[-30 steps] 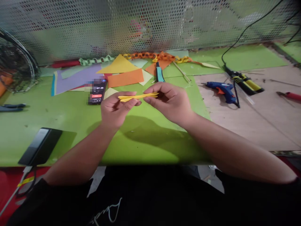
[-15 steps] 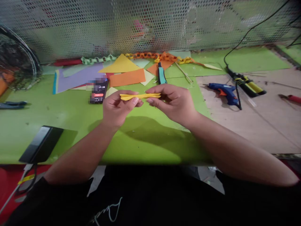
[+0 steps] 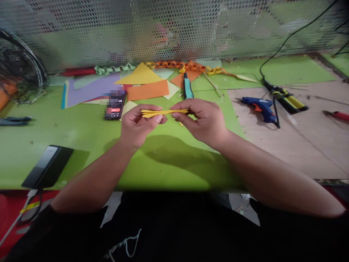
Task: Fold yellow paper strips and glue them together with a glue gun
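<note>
Between both hands, above the green table point(image 3: 163, 171), is a narrow folded piece of yellow paper point(image 3: 167, 112), seen edge-on with its layers slightly fanned at the ends. My left hand point(image 3: 136, 125) pinches its left part, thumb in front and fingers behind. My right hand point(image 3: 205, 118) pinches the right part between thumb and fingertips. Just beyond the hands lie a teal utility knife point(image 3: 188, 86), an orange paper strip point(image 3: 148, 90) and a yellow paper triangle point(image 3: 140, 76). A phone point(image 3: 117, 105), partly pixelated, lies by my left hand.
A paper chain point(image 3: 166, 64) runs along the perforated metal panel point(image 3: 136, 32) at the back. On the right board are a blue glue gun point(image 3: 259, 107) and yellow-black pliers point(image 3: 290, 100). A black power bank point(image 3: 47, 166) with a cable sits front left; purple paper point(image 3: 89, 89) lies behind.
The folded yellow paper and both hands have shifted very slightly to the right. The paper looks a little flatter, and both pinches are kept.
</note>
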The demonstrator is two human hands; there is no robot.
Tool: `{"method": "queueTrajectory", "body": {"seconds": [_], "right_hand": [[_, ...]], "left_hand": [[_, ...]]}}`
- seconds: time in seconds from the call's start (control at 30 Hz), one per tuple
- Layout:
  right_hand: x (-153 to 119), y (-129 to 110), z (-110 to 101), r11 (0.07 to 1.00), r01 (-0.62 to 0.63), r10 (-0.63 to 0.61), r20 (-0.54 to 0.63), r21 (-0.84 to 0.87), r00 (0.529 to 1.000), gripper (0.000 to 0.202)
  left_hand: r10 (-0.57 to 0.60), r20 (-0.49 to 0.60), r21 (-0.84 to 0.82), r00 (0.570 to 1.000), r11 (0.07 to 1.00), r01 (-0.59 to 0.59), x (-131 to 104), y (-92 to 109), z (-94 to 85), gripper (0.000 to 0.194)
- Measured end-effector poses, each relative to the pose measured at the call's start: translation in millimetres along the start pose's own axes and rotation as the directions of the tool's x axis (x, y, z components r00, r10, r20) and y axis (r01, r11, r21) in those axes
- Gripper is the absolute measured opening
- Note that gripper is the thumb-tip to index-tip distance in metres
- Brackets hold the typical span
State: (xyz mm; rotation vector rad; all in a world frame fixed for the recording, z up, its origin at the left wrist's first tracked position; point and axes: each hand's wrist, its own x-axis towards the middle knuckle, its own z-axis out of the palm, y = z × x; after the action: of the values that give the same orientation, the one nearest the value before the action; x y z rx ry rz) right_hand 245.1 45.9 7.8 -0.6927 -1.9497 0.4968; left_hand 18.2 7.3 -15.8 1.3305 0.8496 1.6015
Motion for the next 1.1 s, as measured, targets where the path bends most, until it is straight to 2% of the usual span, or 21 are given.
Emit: {"method": "queueTrajectory", "body": {"seconds": [0.3,0.47,0.53,0.63,0.77,0.9,1.0,1.1], "right_hand": [[-0.2,0.9,-0.4,0.998,-0.064,0.064,0.027,0.010,0.998,0.012],[0.3,0.5,0.5,0.996,-0.086,0.085,0.032,0.031,0.996,0.010],[0.0,1.3,0.7,0.999,-0.038,0.038,-0.011,0.001,0.999,0.009],[-1.3,5.3,0.9,0.992,0.090,-0.096,-0.069,-0.086,0.993,0.010],[-3.2,13.0,2.2,0.953,0.236,-0.252,-0.065,-0.191,0.965,0.013],[-4.3,17.1,2.7,0.922,0.285,-0.306,-0.041,-0.260,0.951,0.013],[-5.0,17.7,0.9,0.898,0.342,-0.358,-0.008,-0.275,0.934,0.016],[-6.1,18.9,-2.7,0.899,0.331,-0.333,0.045,-0.287,0.942,0.021]], "left_hand": [[-0.020,-0.023,0.012,1.000,1.000,0.020,0.3,1.1,-0.1,0.020],[-0.073,-0.027,0.003,0.997,0.997,0.073,-0.2,3.8,1.1,0.023],[-0.098,-0.026,-0.017,0.995,0.995,0.097,0.0,6.0,2.6,0.028],[-0.157,-0.013,-0.074,0.988,0.985,0.156,0.8,8.6,5.1,0.034],[-0.293,-0.030,-0.101,0.956,0.952,0.289,1.7,10.6,7.7,0.035],[-0.372,-0.060,-0.099,0.926,0.925,0.366,2.7,13.6,7.8,0.037],[-0.364,-0.068,-0.079,0.929,0.930,0.359,3.6,16.8,7.0,0.039],[-0.334,-0.085,-0.047,0.939,0.942,0.331,4.3,19.2,6.7,0.037]]}}
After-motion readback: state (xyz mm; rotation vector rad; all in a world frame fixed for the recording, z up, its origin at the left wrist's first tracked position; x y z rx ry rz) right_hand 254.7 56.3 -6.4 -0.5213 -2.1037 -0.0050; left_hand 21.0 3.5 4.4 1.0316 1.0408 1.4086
